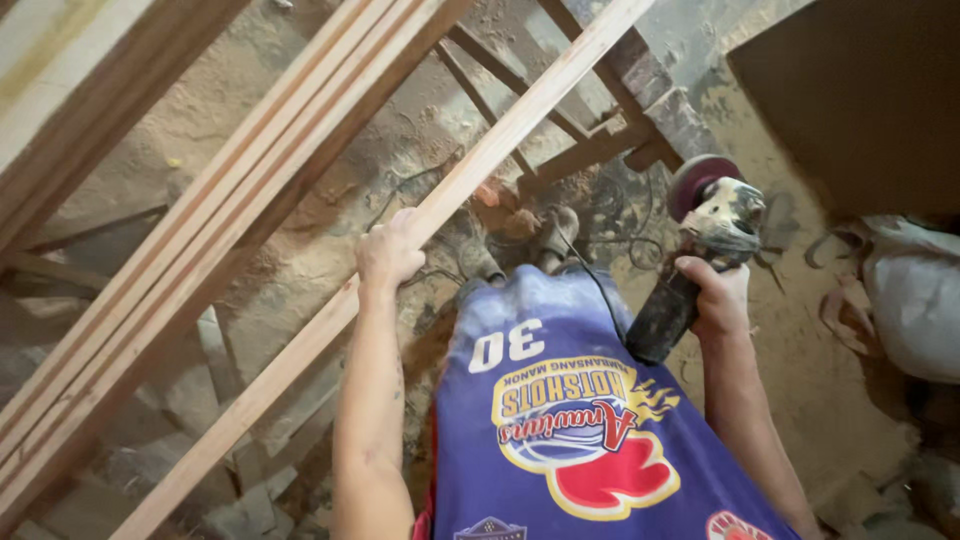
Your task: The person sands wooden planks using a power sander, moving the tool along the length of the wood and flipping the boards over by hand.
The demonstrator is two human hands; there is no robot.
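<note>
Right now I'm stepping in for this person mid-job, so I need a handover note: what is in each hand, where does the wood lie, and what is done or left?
Left hand: gripping one long wooden strip that runs diagonally across the view.
Right hand: holding a dusty angle grinder, sanding disc up and clear of the wood; whether it spins cannot be told.
A bundle of similar strips lies to the left.
The floor is covered in sawdust.
How much of the held strip is sanded cannot be told.

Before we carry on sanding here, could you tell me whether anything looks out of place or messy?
Sawdust coats the floor, and a power cord lies in loose loops beside the feet. The left hand grips a long wooden strip; the right hand holds a dusty angle grinder.
</note>
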